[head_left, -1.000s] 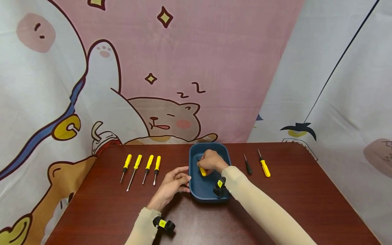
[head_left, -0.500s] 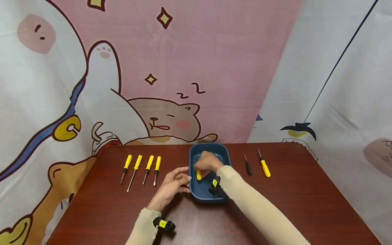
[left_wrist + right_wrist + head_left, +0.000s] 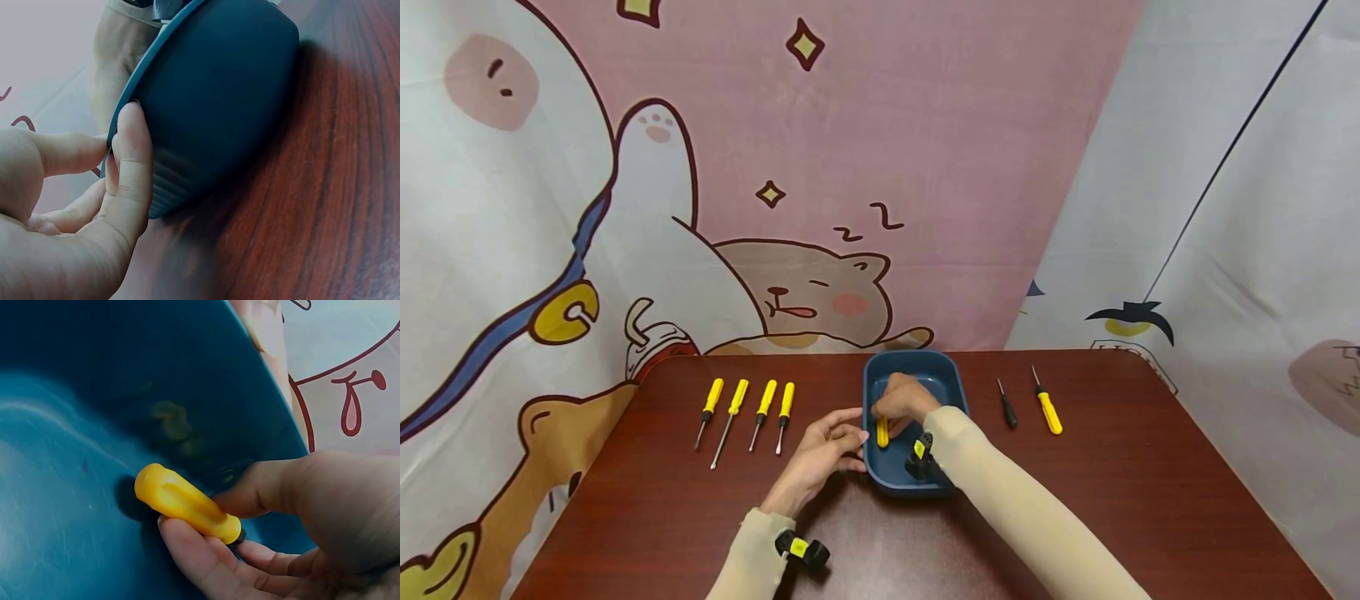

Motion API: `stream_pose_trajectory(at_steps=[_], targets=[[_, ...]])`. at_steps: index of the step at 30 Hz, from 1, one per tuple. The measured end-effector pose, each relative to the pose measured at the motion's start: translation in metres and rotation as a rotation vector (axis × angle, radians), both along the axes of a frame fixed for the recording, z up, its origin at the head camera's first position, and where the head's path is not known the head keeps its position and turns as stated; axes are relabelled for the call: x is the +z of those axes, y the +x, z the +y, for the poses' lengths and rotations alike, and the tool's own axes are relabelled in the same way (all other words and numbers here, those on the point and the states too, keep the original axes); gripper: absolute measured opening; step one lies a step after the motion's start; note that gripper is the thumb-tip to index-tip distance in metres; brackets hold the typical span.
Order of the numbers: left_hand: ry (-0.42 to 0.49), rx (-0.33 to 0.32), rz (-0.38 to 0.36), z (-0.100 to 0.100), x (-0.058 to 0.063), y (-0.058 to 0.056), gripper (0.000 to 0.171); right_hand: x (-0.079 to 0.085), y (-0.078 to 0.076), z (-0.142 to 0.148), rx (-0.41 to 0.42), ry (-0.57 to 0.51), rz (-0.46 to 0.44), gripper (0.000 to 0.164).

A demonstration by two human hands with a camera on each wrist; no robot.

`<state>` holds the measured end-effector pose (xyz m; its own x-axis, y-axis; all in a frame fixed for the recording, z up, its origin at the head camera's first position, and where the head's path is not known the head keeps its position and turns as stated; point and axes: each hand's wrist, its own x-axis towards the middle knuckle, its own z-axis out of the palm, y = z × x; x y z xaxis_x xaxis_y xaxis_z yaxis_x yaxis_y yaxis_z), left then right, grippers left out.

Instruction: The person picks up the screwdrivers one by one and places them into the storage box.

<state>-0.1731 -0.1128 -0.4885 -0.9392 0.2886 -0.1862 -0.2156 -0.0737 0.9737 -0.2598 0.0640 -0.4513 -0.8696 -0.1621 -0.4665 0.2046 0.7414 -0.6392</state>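
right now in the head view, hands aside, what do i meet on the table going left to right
Four yellow-handled screwdrivers, blue bin, black-handled screwdriver, then another yellow-handled screwdriver.

Tray [image 3: 901, 490] in high head, close wrist views

A screwdriver with a rounded yellow handle [image 3: 184, 501] (shaft hidden) is held, butt end nearest, inside a deep blue round-cornered tray [image 3: 917, 362]. The tray stands upright.

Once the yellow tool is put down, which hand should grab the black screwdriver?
Probably the right hand: it is nearer the black screwdriver, while the left hand touches the box on its other side.
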Motion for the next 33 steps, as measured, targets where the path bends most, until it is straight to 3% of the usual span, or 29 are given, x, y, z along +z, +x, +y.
stream_pose_trajectory(at_steps=[23, 27, 31, 33], targets=[[0.025, -0.011, 0.010, 0.0009, 0.0002, -0.0011, 0.048, -0.0015, -0.0018, 0.0025, 0.048, 0.005, 0.032, 0.024], [0.023, -0.007, 0.009, 0.0002, -0.0003, -0.0007, 0.047, 0.0000, -0.0014, 0.0032, 0.074, 0.030, 0.053, 0.028], [0.020, -0.005, 0.005, -0.0004, -0.0009, -0.0005, 0.047, 0.0031, 0.0008, 0.0047, 0.111, 0.050, 0.083, 0.020], [0.020, -0.005, 0.004, -0.0006, -0.0013, -0.0003, 0.048, 0.0050, 0.0020, 0.0058, 0.133, 0.053, 0.092, 0.029]])
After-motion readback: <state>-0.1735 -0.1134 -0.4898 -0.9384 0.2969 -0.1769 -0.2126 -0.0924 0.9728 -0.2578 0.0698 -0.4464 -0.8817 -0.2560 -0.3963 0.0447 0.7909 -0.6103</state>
